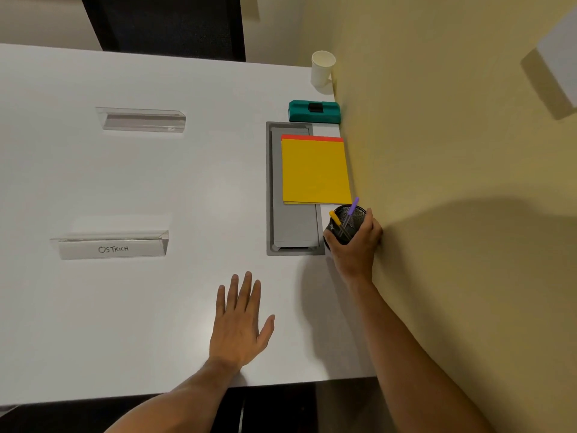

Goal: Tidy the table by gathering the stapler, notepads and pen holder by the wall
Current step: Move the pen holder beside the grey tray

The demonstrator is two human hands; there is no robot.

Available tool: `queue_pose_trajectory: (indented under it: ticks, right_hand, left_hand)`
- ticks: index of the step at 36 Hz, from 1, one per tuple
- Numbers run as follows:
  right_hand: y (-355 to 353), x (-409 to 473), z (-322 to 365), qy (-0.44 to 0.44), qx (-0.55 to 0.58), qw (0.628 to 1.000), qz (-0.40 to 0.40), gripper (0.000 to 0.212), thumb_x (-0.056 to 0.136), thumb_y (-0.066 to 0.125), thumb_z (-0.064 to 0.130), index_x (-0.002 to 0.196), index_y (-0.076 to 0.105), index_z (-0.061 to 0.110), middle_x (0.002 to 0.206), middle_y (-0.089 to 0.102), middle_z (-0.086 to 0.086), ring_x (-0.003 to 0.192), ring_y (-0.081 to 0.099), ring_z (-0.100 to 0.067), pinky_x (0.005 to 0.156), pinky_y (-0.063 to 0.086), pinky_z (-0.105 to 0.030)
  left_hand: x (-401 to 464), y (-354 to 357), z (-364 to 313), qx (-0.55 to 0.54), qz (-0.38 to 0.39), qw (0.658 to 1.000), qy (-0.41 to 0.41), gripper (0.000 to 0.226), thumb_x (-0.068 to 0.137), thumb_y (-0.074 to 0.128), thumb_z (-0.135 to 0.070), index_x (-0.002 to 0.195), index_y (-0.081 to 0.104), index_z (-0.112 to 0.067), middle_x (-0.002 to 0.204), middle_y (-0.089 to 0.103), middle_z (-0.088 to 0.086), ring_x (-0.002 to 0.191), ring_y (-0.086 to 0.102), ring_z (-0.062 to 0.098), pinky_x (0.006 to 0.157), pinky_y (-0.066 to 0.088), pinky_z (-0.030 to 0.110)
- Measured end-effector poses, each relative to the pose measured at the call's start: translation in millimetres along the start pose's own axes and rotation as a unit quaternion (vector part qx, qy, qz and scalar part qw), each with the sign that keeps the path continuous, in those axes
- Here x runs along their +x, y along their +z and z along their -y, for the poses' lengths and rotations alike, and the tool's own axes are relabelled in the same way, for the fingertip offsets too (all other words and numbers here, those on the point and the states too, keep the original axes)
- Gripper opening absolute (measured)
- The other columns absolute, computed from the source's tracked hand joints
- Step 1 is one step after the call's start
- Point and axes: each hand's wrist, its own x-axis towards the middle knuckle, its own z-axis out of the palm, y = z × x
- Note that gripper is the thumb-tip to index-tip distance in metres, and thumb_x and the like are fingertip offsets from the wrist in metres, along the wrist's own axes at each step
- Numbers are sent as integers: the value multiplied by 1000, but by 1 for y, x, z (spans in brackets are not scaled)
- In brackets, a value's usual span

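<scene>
A teal stapler (313, 111) lies against the yellow wall (452, 151) at the far right of the white table (187, 182). Just in front of it, yellow notepads (315, 170) with a red top edge lie stacked beside the wall, partly over a grey cable hatch. My right hand (356, 245) is wrapped around a black mesh pen holder (345, 225) with a purple and a yellow pen, close to the wall and just in front of the notepads. Flat on the table near its front edge rests my left hand (240, 323), fingers spread, holding nothing.
A white paper cup (322, 68) stands in the far corner by the wall. A grey cable hatch (292, 226) is set into the table. Two clear name-card holders (142, 120) (114, 245) sit on the left; the nearer reads "OSTRICH". A dark chair (165, 23) stands beyond the table.
</scene>
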Motion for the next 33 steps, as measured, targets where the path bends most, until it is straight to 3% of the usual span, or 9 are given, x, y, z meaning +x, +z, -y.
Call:
queue_pose_trajectory:
  ticks: [2,9,15,18,20,22,25,30,33]
  right_hand:
    - [1,-3,5,8,-21,1000,-16,98,77,83,25,156,29,2,150,35,-18,135,37,-33,115,37,-43]
    - [-1,-16,9,-4,-44,998,-46,93,76,82,17,154,34,1,158,29,-19,141,33,-36,116,26,-36]
    - [-7,-46,-5,-36,-29,997,-59,99,75,83,10,155,25,-4,160,25,-25,149,24,-39,121,16,-39]
    - [-5,-69,-18,2,-10,1000,-17,109,80,81,13,160,8,1,167,7,-19,154,9,-31,122,6,-29]
    - [-2,-83,-28,21,-8,1000,-3,112,81,79,15,161,2,4,168,1,-15,154,6,-29,126,10,-38]
    - [3,-97,-35,32,-23,999,21,110,84,77,20,161,0,7,168,0,-14,154,8,-32,125,18,-50]
    - [11,-119,-48,22,-89,993,77,104,90,70,33,162,-1,12,169,-1,-14,155,8,-34,125,18,-50]
    - [25,-156,-71,-17,-242,950,199,94,97,42,66,162,-8,20,170,-14,-7,157,-13,-32,126,-8,-47]
    - [33,-181,-81,-68,-338,915,209,96,94,26,77,162,-9,19,168,-20,-9,154,-19,-35,123,-12,-51]
  left_hand:
    - [0,0,1,-5,-6,1000,0,74,96,25,-60,153,34,-13,166,16,9,154,4,31,120,15,58]
    - [1,7,3,-10,-24,1000,4,72,96,28,-58,152,35,-14,165,17,8,154,5,30,121,14,57]
    - [2,11,5,4,-31,1000,4,72,96,27,-59,152,35,-14,166,16,8,154,4,30,122,12,56]
    - [2,13,5,6,-38,999,5,72,96,28,-59,152,34,-14,166,15,8,154,4,30,122,10,56]
    - [2,14,5,7,-42,999,4,72,96,28,-59,153,33,-14,166,13,7,154,3,30,122,9,56]
    - [2,14,5,9,-44,999,4,72,96,28,-59,153,33,-14,166,14,7,154,2,30,122,9,56]
    - [2,14,5,21,-40,999,1,73,96,27,-59,154,30,-15,166,13,8,154,1,30,122,10,56]
    - [3,18,6,27,-41,999,-2,74,96,25,-61,155,25,-17,167,8,6,154,-2,29,122,9,57]
    - [4,19,6,32,-44,999,-2,76,96,25,-64,155,25,-18,167,8,7,154,-2,30,122,9,57]
